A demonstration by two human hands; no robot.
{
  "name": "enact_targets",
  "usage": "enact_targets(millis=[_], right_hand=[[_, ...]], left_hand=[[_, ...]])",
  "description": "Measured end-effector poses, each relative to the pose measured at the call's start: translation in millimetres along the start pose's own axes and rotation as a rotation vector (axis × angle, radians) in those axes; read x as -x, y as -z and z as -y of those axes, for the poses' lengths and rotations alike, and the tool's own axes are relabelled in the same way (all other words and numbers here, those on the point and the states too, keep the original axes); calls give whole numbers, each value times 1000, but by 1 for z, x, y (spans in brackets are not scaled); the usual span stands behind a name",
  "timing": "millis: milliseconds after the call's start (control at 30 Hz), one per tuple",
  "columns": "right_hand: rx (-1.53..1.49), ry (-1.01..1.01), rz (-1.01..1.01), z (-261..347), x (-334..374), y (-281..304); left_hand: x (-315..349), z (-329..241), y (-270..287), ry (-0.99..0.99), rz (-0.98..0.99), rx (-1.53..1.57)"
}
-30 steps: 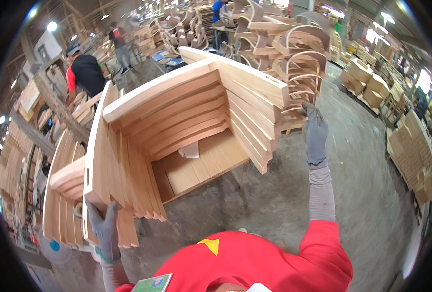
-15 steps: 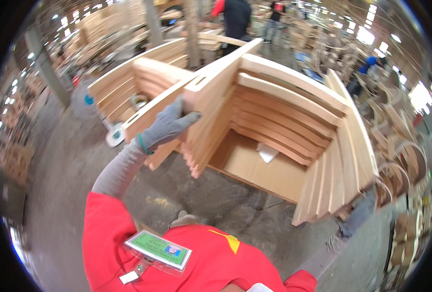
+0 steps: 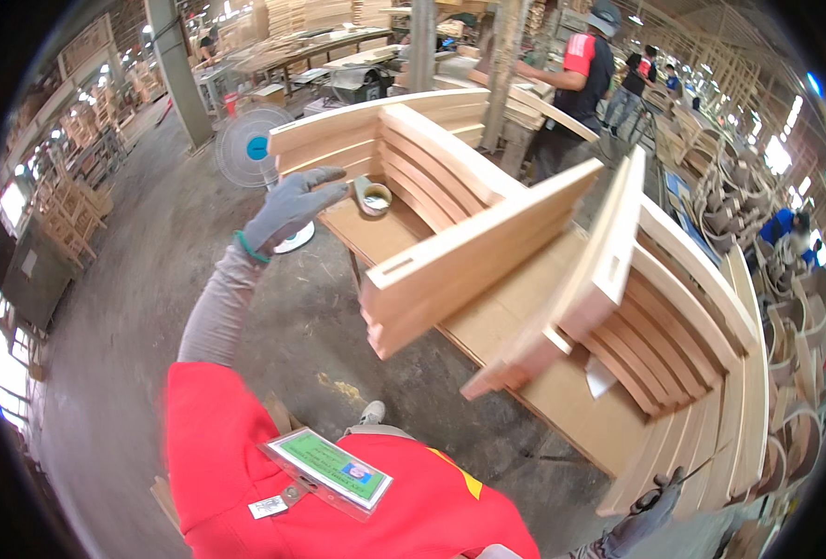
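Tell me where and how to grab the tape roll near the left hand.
Probably best: pinch the tape roll by its rim with the left hand, coming from above on the near side. Its round opening faces up toward the camera, while curved wooden slats stand on its right.

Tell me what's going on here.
A person wearing grey gloves stands at a table bearing stacked wooden frames. The left hand, fingers spread, is near a tape roll within the left stack. The right hand is at the right stack's near edge; whether it grips is unclear.
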State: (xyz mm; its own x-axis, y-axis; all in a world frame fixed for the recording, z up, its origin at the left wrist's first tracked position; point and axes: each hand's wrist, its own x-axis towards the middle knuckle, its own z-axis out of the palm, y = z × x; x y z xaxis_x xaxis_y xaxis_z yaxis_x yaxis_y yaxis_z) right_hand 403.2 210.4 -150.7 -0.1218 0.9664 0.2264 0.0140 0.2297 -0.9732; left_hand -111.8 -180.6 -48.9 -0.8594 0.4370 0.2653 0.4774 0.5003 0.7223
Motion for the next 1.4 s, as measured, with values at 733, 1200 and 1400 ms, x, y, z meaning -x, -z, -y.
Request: enact_targets(millis=[733,1200,1400], right_hand=[[-469,85,-173,97,87,-132],[-401,342,-129,128,77,-45],[-885,623,-95,185,93,-200]], left_hand=[[-209,363,-144,846,-71,1303],[-120,277,-92,407,-2,1530],[-15,160,-7,171,100,2073]])
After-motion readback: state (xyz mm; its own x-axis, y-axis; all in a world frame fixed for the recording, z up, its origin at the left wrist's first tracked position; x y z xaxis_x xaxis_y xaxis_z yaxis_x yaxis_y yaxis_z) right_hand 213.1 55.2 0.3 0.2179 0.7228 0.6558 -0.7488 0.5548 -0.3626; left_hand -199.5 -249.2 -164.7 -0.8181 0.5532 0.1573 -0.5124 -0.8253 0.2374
